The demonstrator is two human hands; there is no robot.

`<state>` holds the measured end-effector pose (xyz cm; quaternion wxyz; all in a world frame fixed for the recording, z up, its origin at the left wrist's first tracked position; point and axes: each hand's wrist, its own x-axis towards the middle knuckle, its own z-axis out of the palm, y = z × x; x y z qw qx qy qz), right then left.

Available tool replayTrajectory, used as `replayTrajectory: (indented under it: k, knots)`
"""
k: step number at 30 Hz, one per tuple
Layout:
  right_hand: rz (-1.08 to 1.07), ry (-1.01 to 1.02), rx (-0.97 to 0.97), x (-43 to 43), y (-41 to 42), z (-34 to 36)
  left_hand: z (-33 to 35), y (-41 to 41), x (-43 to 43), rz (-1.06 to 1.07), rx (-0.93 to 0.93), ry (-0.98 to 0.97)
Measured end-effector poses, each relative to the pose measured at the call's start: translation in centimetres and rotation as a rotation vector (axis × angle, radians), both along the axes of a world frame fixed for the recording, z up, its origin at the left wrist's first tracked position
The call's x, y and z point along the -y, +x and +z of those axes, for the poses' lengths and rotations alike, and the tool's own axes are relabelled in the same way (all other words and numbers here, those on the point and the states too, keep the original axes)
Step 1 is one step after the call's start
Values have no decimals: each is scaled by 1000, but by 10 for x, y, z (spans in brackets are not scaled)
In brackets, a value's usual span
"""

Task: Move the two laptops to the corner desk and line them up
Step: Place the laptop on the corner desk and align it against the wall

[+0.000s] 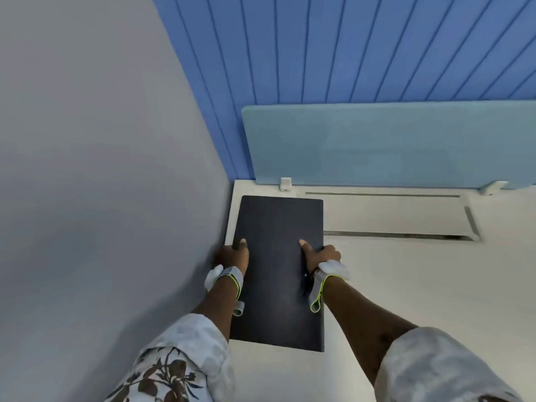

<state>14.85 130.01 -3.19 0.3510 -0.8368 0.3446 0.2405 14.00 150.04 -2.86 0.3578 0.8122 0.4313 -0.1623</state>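
A closed black laptop lies lengthwise on the white corner desk, its left side close to the grey wall. My left hand grips its left edge with the thumb on the lid. My right hand grips its right edge, thumb also on top. Both wrists carry white strapped devices. Whether one laptop or two stacked ones are held cannot be told; only one dark lid shows.
A grey wall bounds the desk on the left. A pale blue divider screen stands along the back edge on white clips, with a blue panelled wall behind. A cable-tray flap is set into the desk right of the laptop.
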Motion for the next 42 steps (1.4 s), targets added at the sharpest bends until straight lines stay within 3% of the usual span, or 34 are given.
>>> replayTrajectory:
  k: [26,42]
  knots:
    - [107,-70,-44,-13,31,3,-9,19,-5,73,32,49]
    - [26,-75,10,-19,31,7,-6,16,-2,37,-19,136]
